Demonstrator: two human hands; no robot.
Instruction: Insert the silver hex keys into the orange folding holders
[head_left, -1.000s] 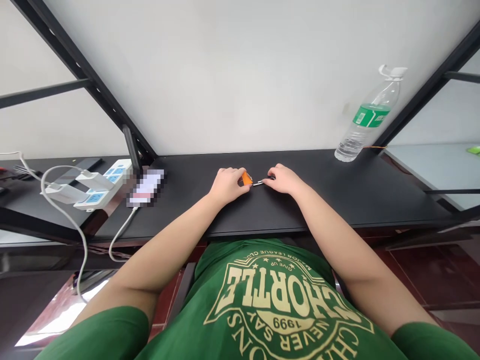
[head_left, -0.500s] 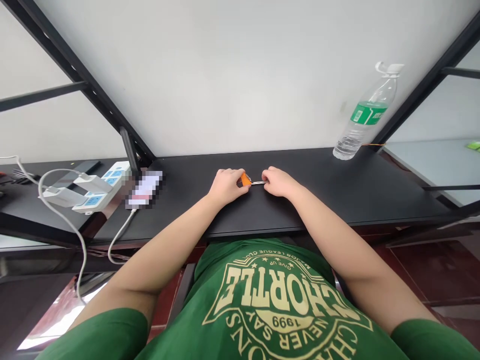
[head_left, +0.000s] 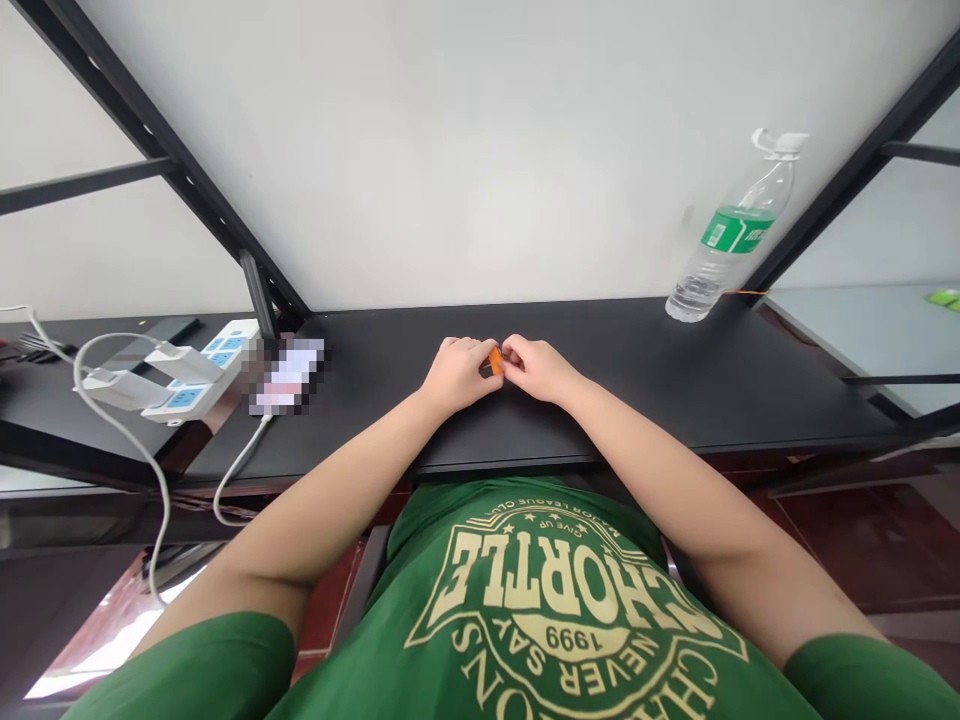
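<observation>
The left grip (head_left: 459, 372) is found nearly closed, with a small orange block-shaped item (head_left: 496, 360) of undetermined material pinched between thumb and fingers. The item is situated between the two grips, just over the black, flat, smooth-topped surface (head_left: 637, 365); contact with the surface cannot be confirmed. Only a short part of the item is exposed, so it cannot be told whether it is hollow or whether anything is contained in it. The right grip (head_left: 541, 370) is brought close against the item's right-hand end, its fingertips drawn together; how far it is closed, and whether anything is grasped there, cannot be told.

One container is clearly identified: a tall, clear plastic bottle (head_left: 739, 235) with a green band label, stood on the surface beyond and to the right of the right grip. A white cap with a carrying loop is seated on its neck. No liquid level can be read with certainty.

To the left of the left grip, a phone with a pixelated screen (head_left: 289, 372) is laid flat, a white cable (head_left: 229, 478) being connected at its near end. Farther left, a long white power strip (head_left: 186, 400) with blue socket panels is noted, two white block-shaped chargers (head_left: 120, 388) being plugged into it.
</observation>
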